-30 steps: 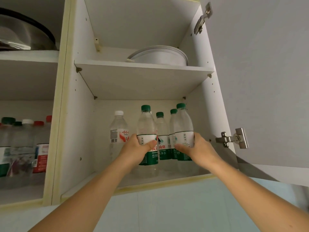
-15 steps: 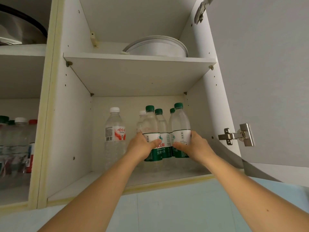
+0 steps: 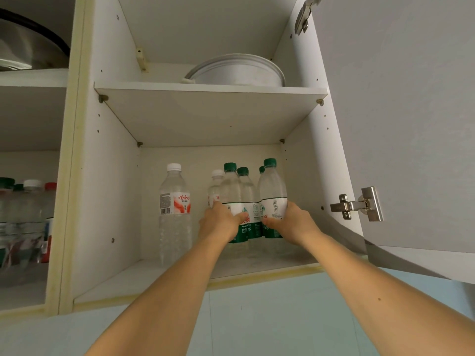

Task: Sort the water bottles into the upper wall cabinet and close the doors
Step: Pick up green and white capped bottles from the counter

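Bare forearms, no sleeves; hands ungloved.

**Cookware on the upper shelves**

Above us, a white round basin (image 3: pixel 239 71) sits on the upper shelf (image 3: pixel 210 89), just behind its front edge. In the neighbouring compartment to the left we see a steel pot lid (image 3: pixel 28 47) with a dark rim. Pale blue wall tiles (image 3: pixel 257 317) run below

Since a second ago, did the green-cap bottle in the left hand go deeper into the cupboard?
Yes. The left hand has pushed its green-cap bottle back toward the rear wall, now partly hiding the small white-cap bottle.
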